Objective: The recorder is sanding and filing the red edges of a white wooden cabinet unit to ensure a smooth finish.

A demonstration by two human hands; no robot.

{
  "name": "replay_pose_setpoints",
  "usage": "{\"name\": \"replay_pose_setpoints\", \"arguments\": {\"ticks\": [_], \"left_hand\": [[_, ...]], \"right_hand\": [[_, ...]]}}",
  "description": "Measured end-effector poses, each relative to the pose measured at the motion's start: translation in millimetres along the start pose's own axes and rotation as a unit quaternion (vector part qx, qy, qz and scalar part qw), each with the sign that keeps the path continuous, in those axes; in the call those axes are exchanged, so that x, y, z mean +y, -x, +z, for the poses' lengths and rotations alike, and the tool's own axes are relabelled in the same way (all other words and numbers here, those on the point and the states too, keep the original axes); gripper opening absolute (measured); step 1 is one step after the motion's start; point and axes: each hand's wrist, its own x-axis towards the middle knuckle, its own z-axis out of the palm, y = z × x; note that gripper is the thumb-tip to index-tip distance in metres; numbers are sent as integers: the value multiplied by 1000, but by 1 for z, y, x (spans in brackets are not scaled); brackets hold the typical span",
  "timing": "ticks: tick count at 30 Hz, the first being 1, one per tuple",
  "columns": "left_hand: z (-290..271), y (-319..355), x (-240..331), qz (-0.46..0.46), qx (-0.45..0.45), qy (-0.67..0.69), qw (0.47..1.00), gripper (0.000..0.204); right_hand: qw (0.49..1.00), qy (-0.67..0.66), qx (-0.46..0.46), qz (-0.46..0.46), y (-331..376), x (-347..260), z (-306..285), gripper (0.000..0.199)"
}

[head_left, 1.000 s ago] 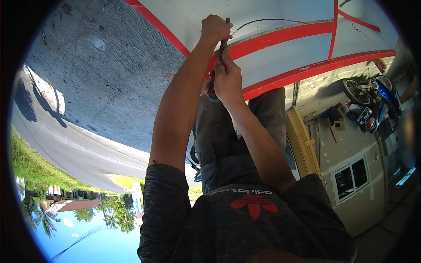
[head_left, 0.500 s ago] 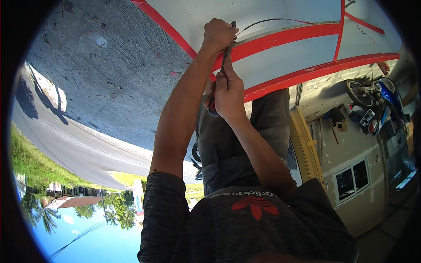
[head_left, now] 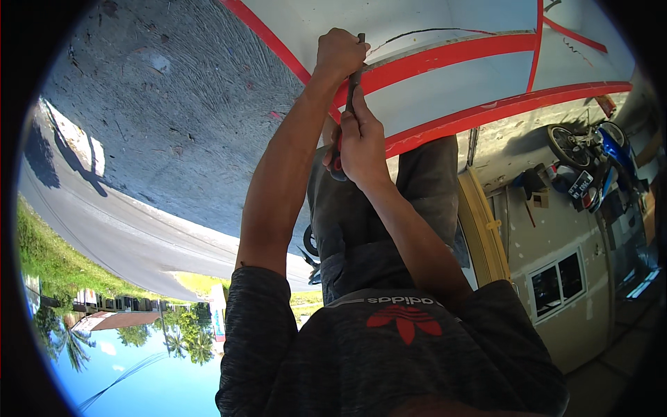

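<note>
A long dark metal file (head_left: pixel 353 88) with a black-and-red handle slants across the corner of a red-edged white panel structure (head_left: pixel 451 59). My left hand (head_left: pixel 340 54) is closed around the file's far end, whose tip pokes out past the fingers. Nearer to my body, my right hand (head_left: pixel 363 146) wraps round the handle, with its thumb laid along the file. The file's middle shows between the two hands, against the red edge. Its contact with that edge is partly hidden by my hands.
A thin dark line (head_left: pixel 424 30) curves over the white panel beyond the red strip. Rough grey ground (head_left: pixel 174 104) lies to the left, with a road (head_left: pixel 139 243) past it. A blue motorcycle (head_left: pixel 615 156) stands at the right, near a yellow frame (head_left: pixel 483 222).
Both hands and the file have shifted slightly to the left along the red edge. The grip of each hand is the same.
</note>
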Motion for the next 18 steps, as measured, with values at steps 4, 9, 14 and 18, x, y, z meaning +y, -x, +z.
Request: {"name": "replay_pose_setpoints", "arguments": {"ticks": [4, 9, 14, 18], "left_hand": [[4, -7, -5, -46, -14, 56, 997, 30], [9, -27, -22, -75, -54, 18, 996, 35], [-3, -10, -18, 27, -53, -108, 992, 36], [-4, -12, -22, -3, -14, -212, 977, 37]], "right_hand": [[1000, 3, 5, 5, -9, -2, 18, 58], [996, 64, 31, -48, -29, 0, 24, 56], [999, -34, -3, 20, 1, -4, 12, 56], [1000, -7, -27, -13, -3, 1, 23, 54]]}}
